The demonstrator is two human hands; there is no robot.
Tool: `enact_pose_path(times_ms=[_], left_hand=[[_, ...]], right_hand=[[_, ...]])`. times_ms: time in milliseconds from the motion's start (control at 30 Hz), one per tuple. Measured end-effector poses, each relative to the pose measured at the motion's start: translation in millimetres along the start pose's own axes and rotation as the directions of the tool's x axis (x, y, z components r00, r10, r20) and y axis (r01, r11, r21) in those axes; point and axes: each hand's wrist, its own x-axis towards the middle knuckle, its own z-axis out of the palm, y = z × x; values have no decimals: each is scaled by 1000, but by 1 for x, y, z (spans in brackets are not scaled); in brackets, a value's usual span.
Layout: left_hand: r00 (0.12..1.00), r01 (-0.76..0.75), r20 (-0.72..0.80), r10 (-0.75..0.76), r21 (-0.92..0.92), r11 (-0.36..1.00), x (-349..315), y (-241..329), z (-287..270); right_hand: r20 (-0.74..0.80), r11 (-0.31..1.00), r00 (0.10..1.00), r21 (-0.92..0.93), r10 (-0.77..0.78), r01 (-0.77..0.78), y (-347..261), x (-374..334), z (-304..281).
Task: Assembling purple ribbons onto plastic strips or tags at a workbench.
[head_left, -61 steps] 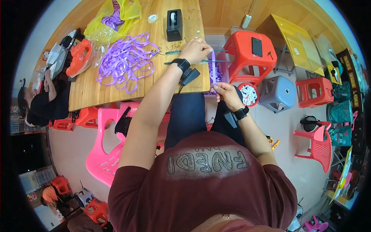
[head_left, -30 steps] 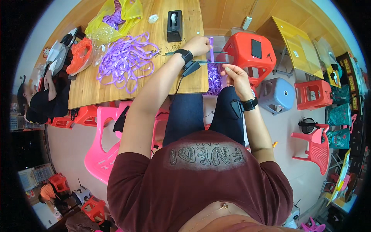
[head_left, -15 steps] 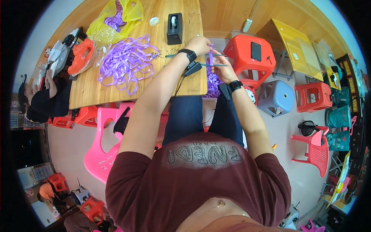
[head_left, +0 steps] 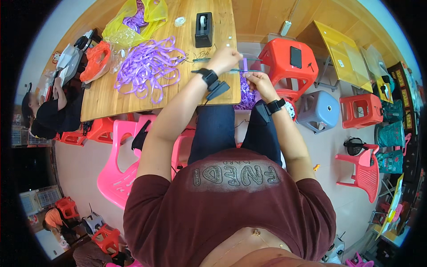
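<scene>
Right grip (head_left: 263, 86) pinching flat purple ribbon (head_left: 244, 65), right of the brown wooden desk (head_left: 100, 100); left grip (head_left: 225, 60) curled over its edge, hold unclear!

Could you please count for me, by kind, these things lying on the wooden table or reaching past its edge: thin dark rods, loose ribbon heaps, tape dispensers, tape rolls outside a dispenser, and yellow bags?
Thin dark rods: 2
Loose purple ribbon heap: 1
Black tape dispenser: 1
Separate tape roll: 1
Yellow bag: 1
Total: 6
</scene>
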Motion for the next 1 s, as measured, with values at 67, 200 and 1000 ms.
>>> enact_pose_path(times_ms=[67,200,1000], left_hand=[[992,61,115,-48,-116,991,-8,-13,8],[878,387,459,-136,-513,766,-24,0,8],[877,289,473,85,-661,692,-8,-30,28]], right_hand=[[8,1000,1000,15,-26,25,-1,-3,7],[-33,995,997,64,-71,73,-3,-7,10],[-28,864,999,-503,-25,7,-146,163,97]])
